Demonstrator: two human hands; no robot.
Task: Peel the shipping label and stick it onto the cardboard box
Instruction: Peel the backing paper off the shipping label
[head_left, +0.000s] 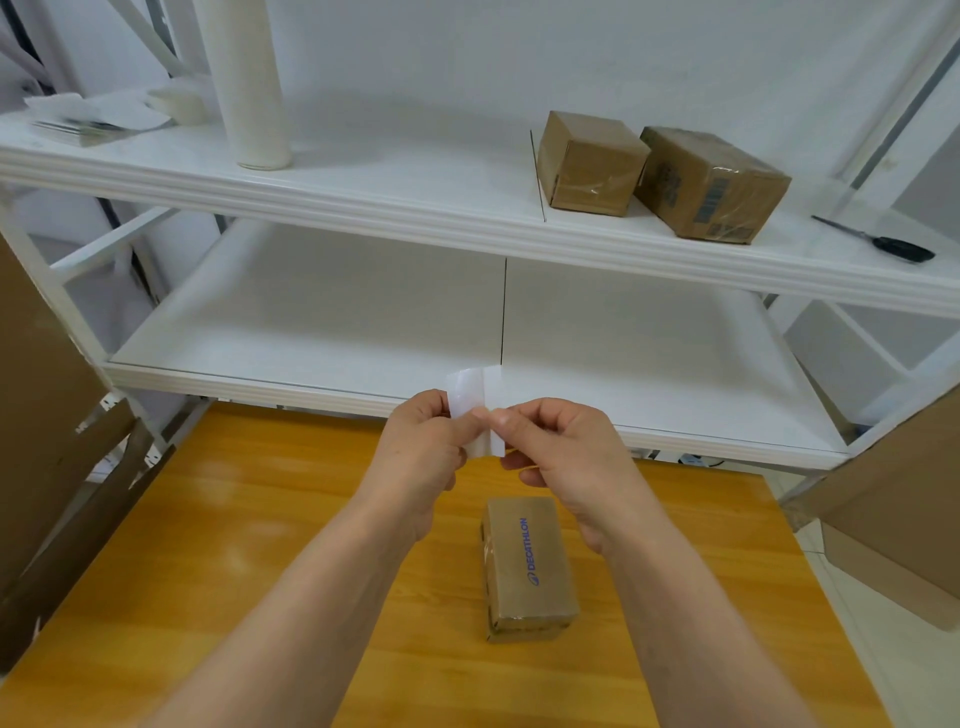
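Hands meet above the desk (218, 545). The left hand (423, 447) and right hand (563, 449) both pinch the white shipping label (475, 397) between them. The cardboard box (527, 566) lies on the desk at 6 o'clock from the label, untouched.

The shipping label (475, 410) is showing plain white, perhaps faintly glossy, though it is too blurred to tell any print. The cardboard box (527, 566) is showing brown with blue lettering, lying on a surface (234, 545) glowing honey-yellow with wood grain. The shelf (363, 171) is showing white, the scissors (896, 247) black.
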